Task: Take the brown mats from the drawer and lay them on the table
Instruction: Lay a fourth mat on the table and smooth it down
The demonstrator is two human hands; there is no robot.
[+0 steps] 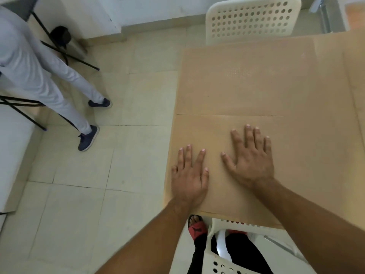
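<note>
Brown mats (246,86) faintly dotted, cream perforated chair (250,18), navy shoes (88,137), pale floor tiles (79,184)

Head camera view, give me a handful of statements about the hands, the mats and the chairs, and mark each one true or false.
1. Both hands lie flat, palms down, on the near brown mat. True: the left hand and the right hand rest on it with fingers spread.
2. The right hand is pinching a mat corner and lifting it. False: it lies open and flat, gripping nothing.
3. A second brown mat lies beyond the near one, a seam between them. True.
4. The white perforated chair at the table's far side has someone sitting in it. False: nobody sits in it.
5. Another person stands on the tiled floor at left. True.
</note>
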